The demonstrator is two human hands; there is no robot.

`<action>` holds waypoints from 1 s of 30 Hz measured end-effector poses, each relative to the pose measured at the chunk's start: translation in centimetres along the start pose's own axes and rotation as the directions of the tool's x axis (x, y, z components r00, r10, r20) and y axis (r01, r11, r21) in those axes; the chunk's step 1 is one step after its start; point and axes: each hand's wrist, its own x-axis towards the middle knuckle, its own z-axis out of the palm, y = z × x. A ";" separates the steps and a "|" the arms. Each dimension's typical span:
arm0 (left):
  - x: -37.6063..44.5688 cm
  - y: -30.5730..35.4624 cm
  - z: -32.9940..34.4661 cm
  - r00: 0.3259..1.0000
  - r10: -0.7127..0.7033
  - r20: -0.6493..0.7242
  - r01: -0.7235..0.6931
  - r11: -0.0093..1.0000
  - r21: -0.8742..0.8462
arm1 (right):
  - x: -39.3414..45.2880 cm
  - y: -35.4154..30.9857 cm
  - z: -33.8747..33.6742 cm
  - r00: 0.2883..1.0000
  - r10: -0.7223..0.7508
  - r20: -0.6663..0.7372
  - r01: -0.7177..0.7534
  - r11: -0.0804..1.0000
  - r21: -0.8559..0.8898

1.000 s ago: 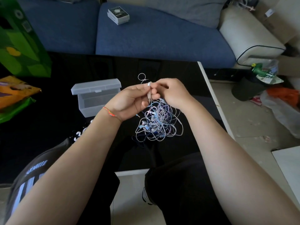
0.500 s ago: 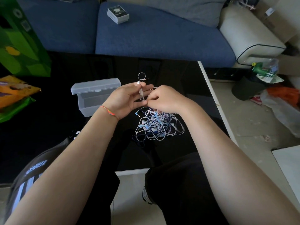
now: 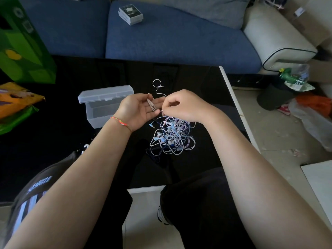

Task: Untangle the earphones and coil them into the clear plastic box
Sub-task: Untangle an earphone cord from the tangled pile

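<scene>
Left hand (image 3: 139, 109) has opened flat, wire across its palm; right hand (image 3: 181, 105) now pinches a strand.
Earphones (image 3: 171, 137): light, limp, snaggy; take one free plug end.

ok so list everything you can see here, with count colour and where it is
earphone tangle: one heap, white, blue and purple cords, on the table under the right hand
white cord end with plug: one, looped on the table beyond the hands
clear plastic box: one, lid open, on the table left of the hands
table: one, glossy black with white edge
sofa: one, blue, behind the table
small boxes: a stack, dark tops, on the sofa
bags: green and orange, at the left edge
bin: one, dark, on the floor at right
wrist string: one, orange, on the left wrist
left hand: palm up, cord lying across the fingers
right hand: pinches a cord above the tangle
</scene>
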 end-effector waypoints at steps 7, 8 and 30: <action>-0.3 -0.8 0.7 0.994 -0.016 0.106 -0.026 0.921 0.388 | 0.1 0.1 0.0 0.994 -0.021 -0.107 0.021 1.000 0.001; -0.3 -0.9 0.9 0.992 -0.014 0.128 -0.044 0.900 0.434 | 0.2 0.2 0.1 0.992 -0.024 -0.120 0.024 1.000 -0.006; -1.4 -0.1 1.8 0.946 0.110 0.306 -0.059 0.983 -0.172 | 0.3 0.7 0.4 0.995 0.092 -0.025 -0.085 0.976 0.199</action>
